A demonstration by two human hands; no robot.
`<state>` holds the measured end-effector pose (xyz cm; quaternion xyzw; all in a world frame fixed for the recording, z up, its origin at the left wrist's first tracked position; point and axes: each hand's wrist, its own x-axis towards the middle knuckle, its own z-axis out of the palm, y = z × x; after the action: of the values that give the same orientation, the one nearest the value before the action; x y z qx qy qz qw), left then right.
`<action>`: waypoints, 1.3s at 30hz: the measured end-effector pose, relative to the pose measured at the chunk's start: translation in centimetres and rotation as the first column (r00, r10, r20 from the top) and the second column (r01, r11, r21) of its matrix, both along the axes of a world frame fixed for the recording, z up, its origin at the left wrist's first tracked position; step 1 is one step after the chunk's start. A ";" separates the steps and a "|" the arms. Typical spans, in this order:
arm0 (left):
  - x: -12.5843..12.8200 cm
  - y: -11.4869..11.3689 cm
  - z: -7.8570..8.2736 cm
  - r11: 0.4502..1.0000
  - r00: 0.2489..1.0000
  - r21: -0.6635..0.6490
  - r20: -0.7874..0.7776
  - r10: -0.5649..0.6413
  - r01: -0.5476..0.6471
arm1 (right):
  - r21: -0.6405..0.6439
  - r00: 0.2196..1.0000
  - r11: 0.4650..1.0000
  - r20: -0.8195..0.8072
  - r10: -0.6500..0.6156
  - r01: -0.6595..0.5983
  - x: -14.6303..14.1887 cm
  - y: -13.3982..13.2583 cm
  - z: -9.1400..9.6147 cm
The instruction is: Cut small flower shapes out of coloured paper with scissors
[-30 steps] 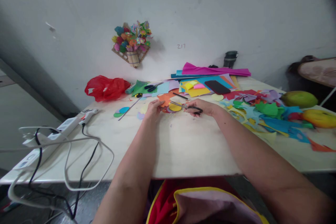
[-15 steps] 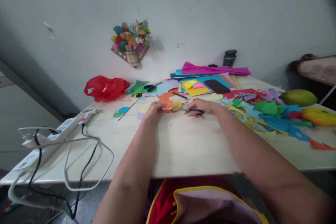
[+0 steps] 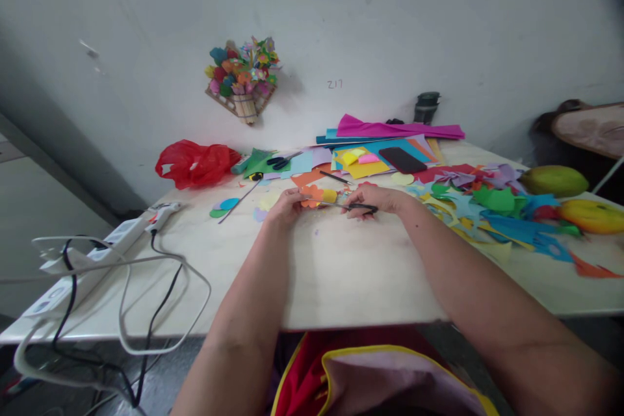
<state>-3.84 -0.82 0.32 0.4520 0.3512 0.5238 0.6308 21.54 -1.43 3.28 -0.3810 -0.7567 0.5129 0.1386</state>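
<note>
My left hand (image 3: pixel 286 206) rests on the white table (image 3: pixel 341 273) and pinches a small orange paper cut-out (image 3: pixel 312 195) with a yellow piece (image 3: pixel 329 195) beside it. My right hand (image 3: pixel 375 199) is closed round the black handles of a pair of scissors (image 3: pixel 353 207). Their blades point left toward the orange paper. Both forearms stretch out over the table from the near edge.
Colored paper sheets (image 3: pixel 380 159), a black phone (image 3: pixel 403 160) and a second pair of scissors (image 3: pixel 280 160) lie at the back. Paper scraps (image 3: pixel 502 214) and two fruits (image 3: pixel 556 181) fill the right. A red plastic bag (image 3: pixel 195 162), a power strip (image 3: pixel 97 253) and cables (image 3: pixel 146 312) sit at left.
The scissor blades have lowered and closed in on the orange paper. My left hand has turned the paper slightly. Both hands stay in the same place.
</note>
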 end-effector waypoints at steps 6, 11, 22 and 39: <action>-0.1 0.1 -0.1 1.000 1.000 -0.005 0.006 -0.011 0.011 | 0.002 1.000 1.000 0.010 0.009 -0.009 0.0 0.1 -0.1; -0.2 0.1 -0.2 1.000 1.000 -0.005 0.004 -0.007 0.007 | -0.006 1.000 1.000 0.000 0.006 -0.006 -0.1 0.1 -0.2; -0.3 0.1 -0.2 0.999 0.999 -0.013 -0.038 -0.032 0.031 | 0.013 1.000 1.000 0.010 0.004 -0.004 -0.3 0.1 -0.1; -0.1 0.1 -0.2 0.999 1.000 -0.030 0.011 0.027 -0.026 | 0.069 0.999 0.997 0.026 -0.042 0.040 -0.8 0.0 -0.3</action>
<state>-3.90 -0.72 0.16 0.4349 0.3612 0.5296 0.6324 20.77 -1.41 3.02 -0.3985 -0.7676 0.4785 0.1518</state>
